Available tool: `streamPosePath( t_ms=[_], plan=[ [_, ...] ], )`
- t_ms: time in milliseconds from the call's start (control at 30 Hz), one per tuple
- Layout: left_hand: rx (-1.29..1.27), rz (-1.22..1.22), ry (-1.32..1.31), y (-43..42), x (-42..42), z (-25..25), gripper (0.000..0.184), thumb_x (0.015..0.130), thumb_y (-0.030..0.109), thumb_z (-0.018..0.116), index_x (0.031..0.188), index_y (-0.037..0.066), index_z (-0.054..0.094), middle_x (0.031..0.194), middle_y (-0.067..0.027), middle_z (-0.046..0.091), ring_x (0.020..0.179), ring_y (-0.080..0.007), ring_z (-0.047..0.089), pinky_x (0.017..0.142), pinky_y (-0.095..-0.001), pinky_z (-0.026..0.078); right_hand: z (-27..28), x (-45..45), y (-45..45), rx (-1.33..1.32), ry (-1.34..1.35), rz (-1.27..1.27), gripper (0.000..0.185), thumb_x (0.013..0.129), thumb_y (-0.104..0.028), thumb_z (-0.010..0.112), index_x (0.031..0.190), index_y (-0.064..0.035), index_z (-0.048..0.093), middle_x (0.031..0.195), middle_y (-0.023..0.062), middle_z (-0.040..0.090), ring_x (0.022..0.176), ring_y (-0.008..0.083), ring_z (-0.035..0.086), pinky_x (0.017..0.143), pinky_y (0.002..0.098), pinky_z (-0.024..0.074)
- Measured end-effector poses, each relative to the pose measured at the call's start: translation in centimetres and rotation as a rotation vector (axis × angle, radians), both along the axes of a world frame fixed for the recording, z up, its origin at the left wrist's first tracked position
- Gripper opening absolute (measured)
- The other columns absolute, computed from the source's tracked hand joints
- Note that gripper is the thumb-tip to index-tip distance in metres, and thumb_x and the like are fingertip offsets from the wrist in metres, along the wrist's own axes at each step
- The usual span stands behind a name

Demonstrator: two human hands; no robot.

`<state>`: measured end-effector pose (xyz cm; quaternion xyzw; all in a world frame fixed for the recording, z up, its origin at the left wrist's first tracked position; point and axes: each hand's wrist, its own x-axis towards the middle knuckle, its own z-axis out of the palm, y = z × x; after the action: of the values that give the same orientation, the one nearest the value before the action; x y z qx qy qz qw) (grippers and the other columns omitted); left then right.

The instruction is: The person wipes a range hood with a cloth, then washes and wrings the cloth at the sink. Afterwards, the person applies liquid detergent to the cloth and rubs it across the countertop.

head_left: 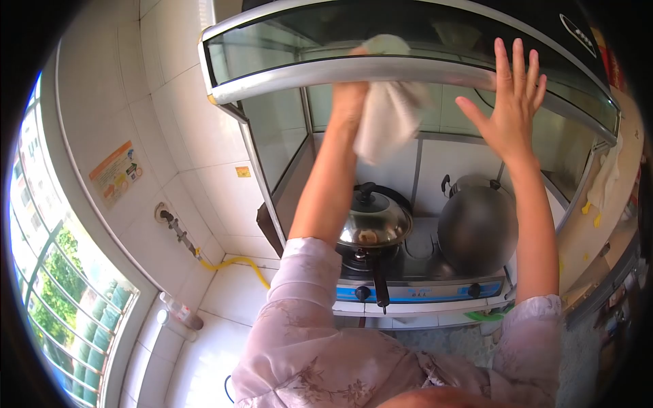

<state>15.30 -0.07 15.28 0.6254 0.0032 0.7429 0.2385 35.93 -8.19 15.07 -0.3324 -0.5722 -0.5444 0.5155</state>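
The left arm is stretched up and forward; its hand [349, 98] is put under the metal edge [272, 83] of the glass panel [262, 56], and a pale cloth [389, 126] is held there, partly behind the glass, hanging above the covered pan [375, 223]; the grip is closed on the cloth, though the fingers are mostly hidden; the right arm is also raised, its hand [515, 112] opened wide with nothing held, fingers spread before the glass; whether the glass is touched cannot be told.
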Motion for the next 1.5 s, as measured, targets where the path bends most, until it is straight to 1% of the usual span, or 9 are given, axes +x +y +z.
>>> streamPosePath(
  t_ms=[33, 167, 367, 567, 700, 767, 1100, 1233, 1500],
  plan=[
    [0.017, -0.344, -0.017, -1.3, 0.8, 0.0, 0.025, 0.081, 0.018, 0.053, 0.098, -0.001, 0.054, 0.095, -0.0067, 0.056, 0.085, -0.0159, 0.052, 0.076, -0.0274, 0.042, 0.0, 0.1, 0.0, -0.002, -0.002, 0.004, 0.082, 0.066, -0.055, 0.058, 0.132, -0.0204, 0.023, 0.137, 0.0116, 0.019, 0.125, 0.0367, 0.013, 0.098, 0.0529, 0.0063],
    [0.01, -0.373, 0.14, 1.2, -0.6, -1.7, 0.021, 0.081, 0.012, 0.053, 0.097, -0.003, 0.054, 0.092, -0.0073, 0.057, 0.083, -0.0143, 0.053, 0.072, -0.0246, 0.043, 0.2, 0.2, 0.2, 0.01, -0.019, -0.002, 0.082, 0.068, -0.058, 0.055, 0.133, -0.0206, 0.022, 0.138, 0.0098, 0.019, 0.125, 0.0365, 0.013, 0.098, 0.0534, 0.005],
    [-0.594, -0.163, -0.159, -3.5, -4.3, -9.0, 0.016, 0.081, 0.012, 0.055, 0.09, -0.001, 0.055, 0.08, -0.0049, 0.058, 0.072, -0.0096, 0.053, 0.063, -0.0224, 0.043, 0.1, -0.2, 0.4, 0.053, 0.0, 0.011, 0.076, 0.073, -0.054, 0.05, 0.134, -0.0182, 0.02, 0.138, 0.0097, 0.017, 0.127, 0.0349, 0.01, 0.098, 0.0531, 0.0028],
    [0.335, 1.066, -0.495, -7.9, -7.2, -2.7, 0.013, 0.076, 0.012, 0.061, 0.084, 0.002, 0.058, 0.071, -0.0014, 0.057, 0.061, -0.0084, 0.052, 0.058, -0.0222, 0.043, 0.3, -0.7, 0.3, 0.079, 0.004, 0.062, 0.072, 0.075, -0.051, 0.051, 0.133, -0.0193, 0.022, 0.138, 0.0086, 0.021, 0.126, 0.0357, 0.013, 0.097, 0.0538, 0.0034],
    [0.546, 1.562, -0.028, -6.3, -2.8, 0.8, 0.008, 0.073, 0.011, 0.061, 0.08, 0.009, 0.059, 0.066, -0.0064, 0.058, 0.061, -0.0197, 0.055, 0.061, -0.03, 0.044, 0.3, -0.6, 0.7, 0.079, 0.014, 0.087, 0.071, 0.075, -0.05, 0.051, 0.133, -0.02, 0.023, 0.137, 0.0075, 0.021, 0.126, 0.0354, 0.013, 0.097, 0.0541, 0.0039],
    [0.785, 1.422, 0.114, -6.6, 1.9, 0.7, 0.003, 0.072, 0.012, 0.058, 0.075, 0.011, 0.058, 0.062, -0.005, 0.056, 0.063, -0.0219, 0.054, 0.065, -0.0323, 0.04, 0.2, -0.7, 0.7, 0.108, 0.012, 0.086, 0.07, 0.075, -0.05, 0.051, 0.132, -0.0203, 0.024, 0.137, 0.0067, 0.022, 0.126, 0.0353, 0.014, 0.097, 0.0542, 0.0046],
    [0.431, 1.78, 0.143, -7.5, -5.2, 1.4, 0.006, 0.076, 0.016, 0.055, 0.075, 0.011, 0.059, 0.069, -0.0055, 0.06, 0.067, -0.0231, 0.058, 0.062, -0.035, 0.041, 0.2, -1.2, 0.4, 0.134, 0.012, 0.142, 0.072, 0.074, -0.053, 0.051, 0.133, -0.0198, 0.023, 0.137, 0.0074, 0.023, 0.125, 0.036, 0.015, 0.095, 0.0568, 0.0074],
    [0.912, 1.441, 0.03, -6.2, 1.5, 1.7, 0.011, 0.063, 0.006, 0.051, 0.072, 0.012, 0.049, 0.059, -0.0042, 0.049, 0.06, -0.023, 0.052, 0.061, -0.0361, 0.04, 0.4, -0.7, 0.7, 0.136, 0.019, 0.13, 0.075, 0.074, -0.053, 0.051, 0.133, -0.0179, 0.021, 0.137, 0.0092, 0.023, 0.126, 0.0364, 0.015, 0.096, 0.0562, 0.0072],
    [0.356, 1.721, 0.106, -8.0, -6.4, 1.6, 0.006, 0.078, 0.012, 0.052, 0.073, 0.012, 0.055, 0.064, -0.0032, 0.059, 0.063, -0.0214, 0.057, 0.069, -0.0311, 0.04, -0.4, 0.9, -0.5, -0.026, -0.103, 0.272, 0.073, 0.076, -0.043, 0.053, 0.133, -0.0124, 0.019, 0.137, 0.0089, 0.023, 0.127, 0.0329, 0.014, 0.1, 0.0486, 0.0073]
  ],
)
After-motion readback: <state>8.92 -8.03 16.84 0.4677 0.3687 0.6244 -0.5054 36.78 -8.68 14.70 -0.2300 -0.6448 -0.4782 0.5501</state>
